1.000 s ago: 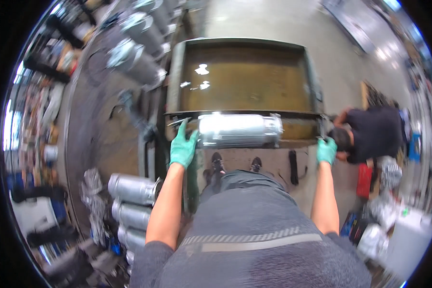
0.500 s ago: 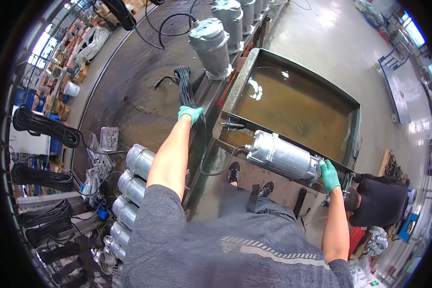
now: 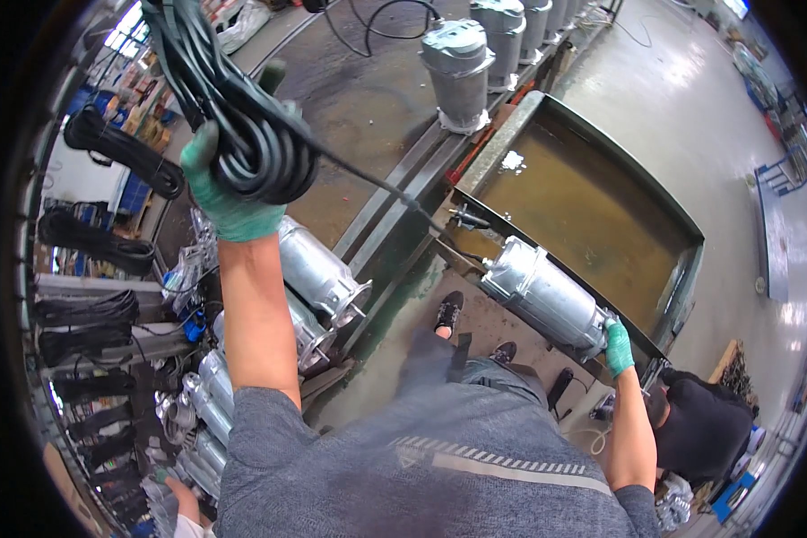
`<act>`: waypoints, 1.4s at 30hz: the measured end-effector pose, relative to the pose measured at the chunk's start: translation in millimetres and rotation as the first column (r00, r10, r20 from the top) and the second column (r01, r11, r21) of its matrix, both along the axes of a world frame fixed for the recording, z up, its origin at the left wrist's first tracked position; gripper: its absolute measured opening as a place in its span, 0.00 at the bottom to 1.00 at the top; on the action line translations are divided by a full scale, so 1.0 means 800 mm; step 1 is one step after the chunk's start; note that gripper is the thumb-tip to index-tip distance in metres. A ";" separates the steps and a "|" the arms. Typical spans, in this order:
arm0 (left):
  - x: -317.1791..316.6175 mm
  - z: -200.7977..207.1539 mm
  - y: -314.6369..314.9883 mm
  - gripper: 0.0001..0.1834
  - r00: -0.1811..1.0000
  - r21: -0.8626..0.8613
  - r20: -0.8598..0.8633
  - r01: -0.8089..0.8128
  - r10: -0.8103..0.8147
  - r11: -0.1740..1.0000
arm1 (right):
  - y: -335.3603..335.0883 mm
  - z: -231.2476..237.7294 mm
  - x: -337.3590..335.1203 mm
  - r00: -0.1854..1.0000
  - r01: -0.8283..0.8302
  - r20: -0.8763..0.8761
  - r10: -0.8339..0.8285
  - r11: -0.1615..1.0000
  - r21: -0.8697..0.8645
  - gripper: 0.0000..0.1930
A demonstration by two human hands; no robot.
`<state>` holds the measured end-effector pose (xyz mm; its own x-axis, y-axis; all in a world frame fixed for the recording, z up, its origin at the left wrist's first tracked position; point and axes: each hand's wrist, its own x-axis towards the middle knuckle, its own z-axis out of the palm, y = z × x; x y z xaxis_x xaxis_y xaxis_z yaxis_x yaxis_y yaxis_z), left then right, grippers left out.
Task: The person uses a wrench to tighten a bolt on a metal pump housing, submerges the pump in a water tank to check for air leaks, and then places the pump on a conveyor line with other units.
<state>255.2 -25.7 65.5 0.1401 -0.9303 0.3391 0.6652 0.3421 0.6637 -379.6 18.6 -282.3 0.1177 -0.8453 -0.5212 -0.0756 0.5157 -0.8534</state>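
Observation:
Raised at the upper left, my left hand (image 3: 233, 193) in a green glove is closed round a coiled black cable (image 3: 269, 161). From the coil the cable runs down to the end of a silver metal cylinder, which looks like a motor or pump (image 3: 547, 291). That cylinder lies tilted along the near rim of a metal tank (image 3: 619, 148) of brownish water. At the cylinder's right end, my gloved right hand (image 3: 617, 345) grips its edge. A small dark fitting (image 3: 468, 218) sits at the tank's left corner.
Several upright silver cylinders (image 3: 457, 76) line the bench rail beyond. More cylinders (image 3: 318, 273) lie at the lower left, with hanging cable coils (image 3: 121, 148) beyond them. A crouching person in black (image 3: 704, 421) is at the right; another person's hand (image 3: 184, 493) shows at lower left.
My left hand has lifted the cable coil off the bench, up and to the left, drawing its lead taut. My right hand stays on the cylinder. The whole view has shifted somewhat.

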 end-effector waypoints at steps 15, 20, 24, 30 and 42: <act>0.037 0.188 0.088 0.10 0.643 -0.318 0.126 -0.695 0.755 0.645 | -0.037 0.104 0.428 0.938 -0.175 0.311 0.152 0.983 0.047 0.19; 0.067 0.138 0.066 0.17 0.514 -0.262 0.247 -0.781 0.822 0.567 | -0.055 0.050 0.548 0.927 -0.160 0.356 0.117 0.983 0.094 0.15; 0.096 0.094 0.078 0.19 0.403 -0.302 0.335 -0.810 0.852 0.502 | -0.052 0.080 0.597 0.938 -0.233 0.293 0.184 0.962 0.143 0.18; 0.126 0.032 0.094 0.31 0.429 -0.287 0.495 -0.741 0.756 0.608 | -0.048 -0.003 0.625 0.903 -0.430 -0.008 0.430 0.902 -0.047 0.32; 0.164 -0.080 0.121 0.40 0.253 -0.218 0.746 -0.781 0.616 0.585 | -0.070 0.063 0.548 0.861 -0.502 0.198 0.468 0.844 0.188 0.34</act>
<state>386.1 71.2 1.5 0.5687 -0.6368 0.5207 -0.4773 0.2601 0.8394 58.6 -37.7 -232.1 0.5670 -0.5220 -0.6372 -0.2569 0.6230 -0.7389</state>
